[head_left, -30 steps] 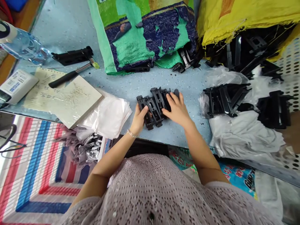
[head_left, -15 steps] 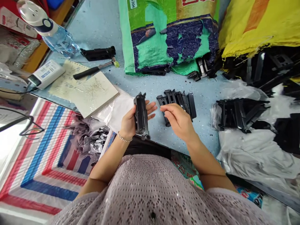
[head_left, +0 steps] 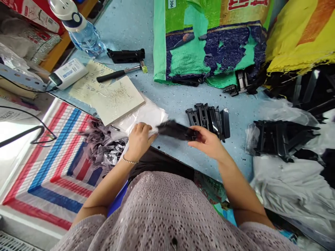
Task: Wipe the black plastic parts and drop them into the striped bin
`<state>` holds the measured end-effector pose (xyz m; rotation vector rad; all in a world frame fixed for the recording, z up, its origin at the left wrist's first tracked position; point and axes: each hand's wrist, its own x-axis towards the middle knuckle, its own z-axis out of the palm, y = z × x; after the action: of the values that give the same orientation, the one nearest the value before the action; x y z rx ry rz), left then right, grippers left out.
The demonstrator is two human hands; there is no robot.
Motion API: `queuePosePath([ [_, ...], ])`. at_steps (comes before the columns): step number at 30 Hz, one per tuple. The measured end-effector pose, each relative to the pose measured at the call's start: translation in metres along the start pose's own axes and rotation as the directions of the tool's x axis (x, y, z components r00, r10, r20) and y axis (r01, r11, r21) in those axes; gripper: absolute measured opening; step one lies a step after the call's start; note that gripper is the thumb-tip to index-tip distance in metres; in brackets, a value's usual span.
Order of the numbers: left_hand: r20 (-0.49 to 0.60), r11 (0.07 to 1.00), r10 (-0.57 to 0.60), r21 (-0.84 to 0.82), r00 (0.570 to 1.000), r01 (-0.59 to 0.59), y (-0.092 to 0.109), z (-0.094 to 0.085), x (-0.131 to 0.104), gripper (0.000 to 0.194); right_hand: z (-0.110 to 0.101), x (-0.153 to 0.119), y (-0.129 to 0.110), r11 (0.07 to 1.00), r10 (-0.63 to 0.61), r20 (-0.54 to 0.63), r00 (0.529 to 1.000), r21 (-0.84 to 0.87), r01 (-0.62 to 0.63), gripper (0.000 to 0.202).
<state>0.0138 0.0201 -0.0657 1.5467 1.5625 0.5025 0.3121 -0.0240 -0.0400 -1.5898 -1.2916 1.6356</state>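
Observation:
My right hand grips one end of a long black plastic part, held level over the table's front edge and smeared by motion. The part's far end points at my left hand, whose fingers are closed on the edge of a clear plastic bag from a flat pile. How many bags they pinch I cannot tell. Behind my right hand lies a row of similar black parts on the blue table.
Left of the bags lie a pale block, a small hammer, another black part and a water bottle. Sacks stand at the back. More parts in plastic fill the right. A striped bag-lined bin is below left.
The black part has passed from my left hand to my right and turned from upright to level. My left hand has moved down-left onto the plastic bags. The view has shifted slightly.

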Motion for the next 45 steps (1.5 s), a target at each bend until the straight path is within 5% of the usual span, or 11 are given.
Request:
queuePosePath([
  [3, 0.048, 0.996, 0.033, 0.082, 0.998, -0.036, -0.01, -0.003, 0.012, 0.015, 0.026, 0.006, 0.013, 0.908, 0.139, -0.032, 0.99, 0.404, -0.115, 0.055],
  [7, 0.071, 0.992, -0.116, -0.043, 0.991, 0.119, -0.011, -0.017, 0.025, 0.014, 0.053, 0.021, 0.007, 0.701, 0.126, 0.088, 0.988, 0.697, -0.151, 0.042],
  [15, 0.161, 0.918, -0.276, -0.248, 0.947, 0.31, -0.014, -0.024, 0.029, 0.02, 0.086, 0.065, -0.027, 0.492, 0.036, 0.303, 0.952, 0.824, -0.281, 0.038],
  [20, 0.055, 0.93, -0.192, -0.309, 0.98, 0.199, -0.01, -0.035, 0.029, 0.021, 0.108, 0.084, -0.013, 0.484, 0.139, 0.316, 0.939, 0.805, -0.342, 0.03],
  [25, -0.104, 0.995, 0.102, 0.018, 0.989, -0.101, -0.002, -0.044, 0.025, 0.004, 0.104, 0.076, -0.008, 0.458, 0.145, 0.277, 0.95, 0.832, -0.312, 0.032],
  [28, 0.036, 0.901, 0.316, 0.301, 0.948, -0.312, 0.002, -0.043, 0.024, 0.025, 0.109, 0.077, -0.012, 0.479, 0.068, 0.32, 0.945, 0.82, -0.313, 0.036],
  [34, 0.111, 0.764, 0.201, 0.604, 0.973, -0.227, 0.004, -0.056, 0.025, 0.04, 0.112, 0.061, -0.015, 0.645, 0.176, -0.04, 0.984, 0.759, -0.084, 0.038],
  [37, 0.119, 0.832, 0.189, 0.507, 0.975, -0.224, 0.002, -0.061, 0.027, 0.048, 0.106, 0.033, -0.01, 0.495, 0.025, 0.319, 0.947, 0.819, -0.289, 0.034],
  [40, 0.094, 0.865, 0.209, 0.447, 0.973, -0.229, -0.002, -0.06, 0.027, 0.061, 0.111, 0.021, 0.0, 0.262, -0.102, 0.664, 0.741, 0.737, -0.623, 0.039],
  [42, 0.101, 0.847, 0.285, 0.44, 0.953, -0.3, -0.004, -0.057, 0.019, 0.067, 0.12, 0.025, 0.006, 0.133, -0.118, 0.718, 0.686, 0.696, -0.706, 0.042],
  [45, 0.193, 0.795, 0.446, 0.363, 0.874, -0.486, 0.0, -0.047, -0.005, 0.074, 0.131, 0.042, 0.007, 0.094, -0.057, 0.687, 0.725, 0.726, -0.681, 0.045],
])
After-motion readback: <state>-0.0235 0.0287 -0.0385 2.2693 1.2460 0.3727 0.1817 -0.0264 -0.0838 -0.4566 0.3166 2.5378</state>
